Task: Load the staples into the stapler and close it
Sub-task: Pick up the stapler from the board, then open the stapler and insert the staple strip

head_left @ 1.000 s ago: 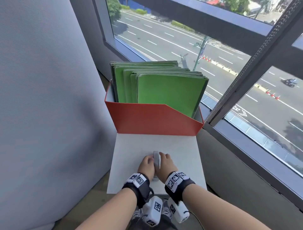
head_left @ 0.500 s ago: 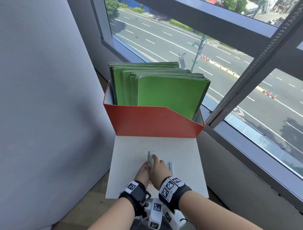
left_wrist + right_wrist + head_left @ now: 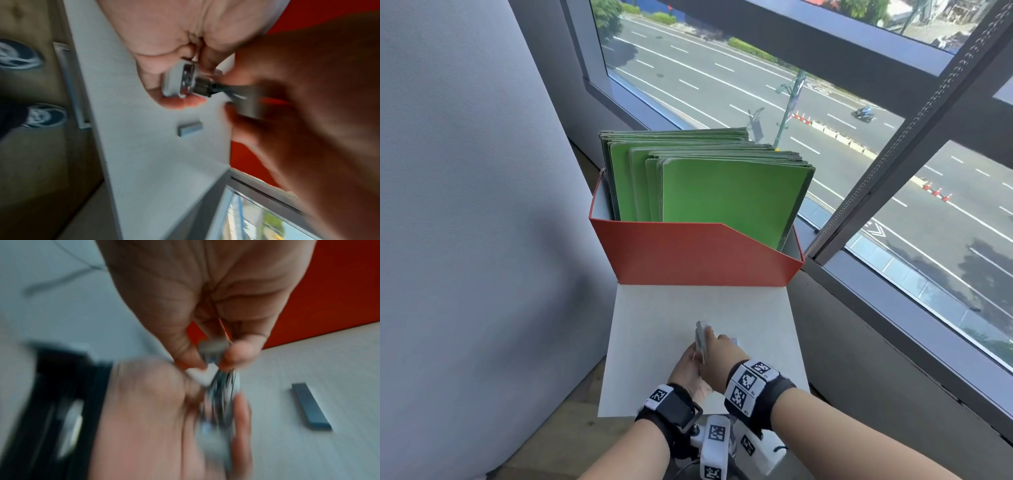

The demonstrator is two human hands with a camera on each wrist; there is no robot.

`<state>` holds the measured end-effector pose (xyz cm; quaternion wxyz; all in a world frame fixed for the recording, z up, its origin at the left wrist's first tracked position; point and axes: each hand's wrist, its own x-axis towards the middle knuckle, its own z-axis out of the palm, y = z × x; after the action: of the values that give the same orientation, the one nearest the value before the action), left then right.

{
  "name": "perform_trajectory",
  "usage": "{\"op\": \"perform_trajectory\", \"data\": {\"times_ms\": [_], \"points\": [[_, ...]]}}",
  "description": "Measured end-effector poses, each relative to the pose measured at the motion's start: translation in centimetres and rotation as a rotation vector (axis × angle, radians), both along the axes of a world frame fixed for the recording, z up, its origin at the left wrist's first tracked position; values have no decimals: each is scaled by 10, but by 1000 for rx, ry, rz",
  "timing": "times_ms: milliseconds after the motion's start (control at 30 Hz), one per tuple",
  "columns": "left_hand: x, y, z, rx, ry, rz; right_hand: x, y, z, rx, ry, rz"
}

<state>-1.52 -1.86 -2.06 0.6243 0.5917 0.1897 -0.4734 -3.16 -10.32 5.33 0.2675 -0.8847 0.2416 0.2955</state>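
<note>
Both hands hold a small grey-white stapler [image 3: 701, 337] just above the white tabletop [image 3: 650, 329], near its front edge. My left hand [image 3: 687, 369] grips the white base with its metal channel [image 3: 180, 81]. My right hand [image 3: 723, 353] pinches the grey top part [image 3: 213, 347] between thumb and fingers. In the left wrist view the top part [image 3: 246, 100] stands swung away from the base at a black hinge, though motion blur hides detail. A grey strip of staples [image 3: 310, 405] lies loose on the table to the right of the hands [image 3: 190, 129].
A red file box [image 3: 698, 263] with several upright green folders [image 3: 726, 198] stands at the table's far edge. A grey partition [image 3: 465, 205] closes the left side, a window ledge [image 3: 876, 301] the right. Wooden floor [image 3: 571, 431] lies below the front edge.
The hands have shifted a little to the left with the stapler and tipped it on edge. The staple strip, hidden before, shows to the right of the right hand.
</note>
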Motion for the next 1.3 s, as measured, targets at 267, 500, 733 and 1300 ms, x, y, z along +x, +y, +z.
{"op": "perform_trajectory", "data": {"times_ms": [267, 500, 733, 1300], "points": [[-10, 8, 8, -16, 25, 51, 40, -46, 33, 66, -141, -10], [-18, 17, 5, -28, 23, 70, 65, -63, 19, 78, -302, -134], [-23, 19, 13, -58, 27, 39, 70, -71, -12, 107, -164, -218], [-11, 2, 8, 18, 4, 85, -3, -87, -54, 68, -46, -347]]}}
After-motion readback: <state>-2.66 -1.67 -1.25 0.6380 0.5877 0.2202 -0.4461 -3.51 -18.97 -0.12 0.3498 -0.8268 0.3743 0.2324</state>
